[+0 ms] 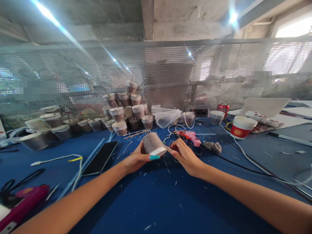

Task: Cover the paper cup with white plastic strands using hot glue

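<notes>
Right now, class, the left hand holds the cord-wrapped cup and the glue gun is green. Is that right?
The colour is wrong: in the head view, the glue gun is pink. The left hand does hold the cord-wrapped cup.

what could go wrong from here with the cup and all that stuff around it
The pink glue gun lies just beyond the right hand; if hot, it might burn the skin. The tilted cord-wrapped cup, held in the left hand, could slip. The stacked cups might topple if knocked.
</notes>
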{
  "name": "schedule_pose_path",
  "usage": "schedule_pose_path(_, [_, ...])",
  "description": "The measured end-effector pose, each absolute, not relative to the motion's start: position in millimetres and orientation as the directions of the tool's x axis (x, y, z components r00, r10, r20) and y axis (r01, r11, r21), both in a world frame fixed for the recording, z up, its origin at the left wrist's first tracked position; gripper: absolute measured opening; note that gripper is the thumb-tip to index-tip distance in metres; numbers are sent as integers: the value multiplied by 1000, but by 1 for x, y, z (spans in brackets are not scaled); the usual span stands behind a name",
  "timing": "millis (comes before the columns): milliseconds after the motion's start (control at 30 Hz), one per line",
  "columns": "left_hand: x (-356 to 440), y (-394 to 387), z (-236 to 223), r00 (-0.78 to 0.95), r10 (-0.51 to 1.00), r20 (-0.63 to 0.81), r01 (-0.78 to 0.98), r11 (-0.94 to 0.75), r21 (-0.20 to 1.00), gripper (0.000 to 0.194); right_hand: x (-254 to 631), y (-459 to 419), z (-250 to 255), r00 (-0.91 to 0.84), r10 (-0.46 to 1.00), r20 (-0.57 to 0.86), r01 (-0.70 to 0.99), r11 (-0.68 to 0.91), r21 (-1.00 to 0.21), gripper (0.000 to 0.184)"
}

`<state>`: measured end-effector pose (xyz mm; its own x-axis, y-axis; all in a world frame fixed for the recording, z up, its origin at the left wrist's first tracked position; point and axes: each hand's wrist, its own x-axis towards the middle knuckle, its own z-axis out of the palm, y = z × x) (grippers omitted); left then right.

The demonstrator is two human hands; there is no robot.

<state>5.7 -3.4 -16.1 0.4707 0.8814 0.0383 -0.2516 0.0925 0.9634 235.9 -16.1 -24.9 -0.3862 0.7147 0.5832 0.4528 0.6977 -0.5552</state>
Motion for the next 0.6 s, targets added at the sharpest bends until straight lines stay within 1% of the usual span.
schedule_pose_path(67, [5,-3,-17,475,879,39,-252,94,963,79,237,-13,-24,-406,719,565,447,695,-563,49])
schedule_pose_path(167, [5,-4,-16,517,856,34,-262,121,957,76,237,-11,-22,-455,742,492,450,668,-593,54])
schedule_pose_path(233, [5,-5,-15,554,832,35,-274,142,951,74,236,-11,-21,-442,762,473,453,645,-615,54])
schedule_pose_path(367, [4,-5,-14,587,809,20,-284,182,941,74,233,-11,-20,-381,774,505,457,633,-625,52])
schedule_pose_path(500, [4,-4,-14,594,804,17,-295,198,935,75,230,-9,-21,-381,762,523,455,647,-611,49])
schedule_pose_path(600, [4,-3,-14,610,792,27,-305,203,930,75,229,-8,-23,-381,753,536,454,658,-601,44])
